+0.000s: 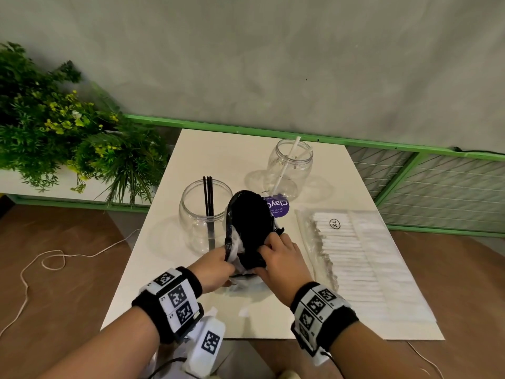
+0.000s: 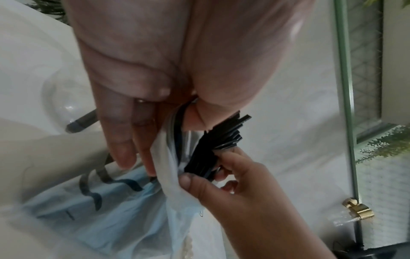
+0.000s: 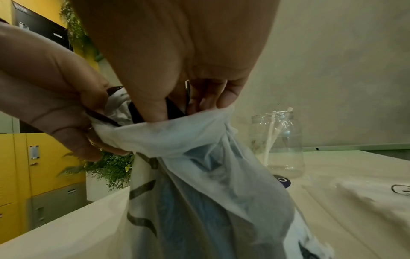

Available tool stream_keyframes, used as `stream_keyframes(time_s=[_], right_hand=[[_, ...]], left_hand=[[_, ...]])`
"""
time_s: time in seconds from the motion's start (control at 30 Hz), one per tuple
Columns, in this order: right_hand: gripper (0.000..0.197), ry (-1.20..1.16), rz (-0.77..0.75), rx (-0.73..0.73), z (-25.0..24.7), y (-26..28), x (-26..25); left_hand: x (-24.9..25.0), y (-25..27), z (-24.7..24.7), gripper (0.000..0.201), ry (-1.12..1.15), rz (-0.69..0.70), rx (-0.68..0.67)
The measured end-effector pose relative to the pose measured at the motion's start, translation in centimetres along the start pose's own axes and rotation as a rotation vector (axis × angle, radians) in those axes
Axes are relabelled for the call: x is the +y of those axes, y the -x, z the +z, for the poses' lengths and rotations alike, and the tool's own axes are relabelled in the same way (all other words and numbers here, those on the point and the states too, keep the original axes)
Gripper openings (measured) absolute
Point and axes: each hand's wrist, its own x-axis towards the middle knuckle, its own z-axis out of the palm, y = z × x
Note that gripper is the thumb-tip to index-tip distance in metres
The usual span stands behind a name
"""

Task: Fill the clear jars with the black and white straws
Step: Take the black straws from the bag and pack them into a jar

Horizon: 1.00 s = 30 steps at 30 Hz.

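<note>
Both forearms reach forward, wrists close together, each wearing a black band with marker tags. The left hand (image 1: pixel 216 272) has fingers curled, thumb pinching against them. The right hand (image 1: pixel 281 258), just beside it, points fingers downward, its fingertips (image 3: pixel 153 112) bunched in a pinch.

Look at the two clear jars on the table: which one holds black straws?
The nearer, left jar, beside the hands; black straws stand in it. The farther jar holds white ones.
</note>
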Motion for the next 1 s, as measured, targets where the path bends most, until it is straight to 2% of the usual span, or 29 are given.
stream_keyframes(time_s=[0.13,0.23,0.3,0.37,0.47,0.53,0.6,0.7,0.8,0.87,1.0], right_hand=[[0.032,-0.070,-0.032,-0.010,0.4,-0.1,0.3],[0.021,-0.204,-0.055,0.032,-0.1,0.1,0.6],[0.017,-0.228,-0.065,0.140,-0.9,0.1,0.8],[0.015,-0.207,-0.070,0.271,-1.7,-0.2,1.3],[0.028,-0.185,-0.009,0.390,-2.6,-1.1,2.5],[0.040,-0.193,0.056,0.363,-2.7,-1.7,3.5],[0.044,-0.254,0.091,0.249,-2.3,-2.3,4.2],[0.045,-0.369,0.186,0.075,-2.2,-2.3,4.5],[0.052,-0.379,0.185,0.001,-2.3,-1.8,3.8],[0.051,-0.376,0.159,0.041,-2.2,-1.9,3.5],[0.038,-0.547,0.217,0.252,-2.1,-2.7,3.9]], left_hand=[[0.4,0.5,0.2,0.023,-0.031,0.045,0.058],[0.1,0.3,0.7,0.016,-0.172,0.125,0.187],[-0.3,0.1,0.7,0.015,-0.210,0.134,0.251],[-0.6,-0.1,0.6,0.013,-0.228,0.142,0.261],[-0.6,0.1,0.7,0.009,-0.257,0.164,0.247],[-0.5,0.1,0.7,0.025,-0.299,0.183,0.253],[-0.3,0.2,0.6,0.035,-0.334,0.184,0.269],[-0.3,0.2,0.5,0.035,-0.340,0.184,0.262],[-0.5,0.0,0.4,0.028,-0.314,0.186,0.222],[-0.5,0.0,0.5,0.025,-0.293,0.202,0.206],[-0.6,0.0,0.4,0.021,-0.240,0.230,0.246]])
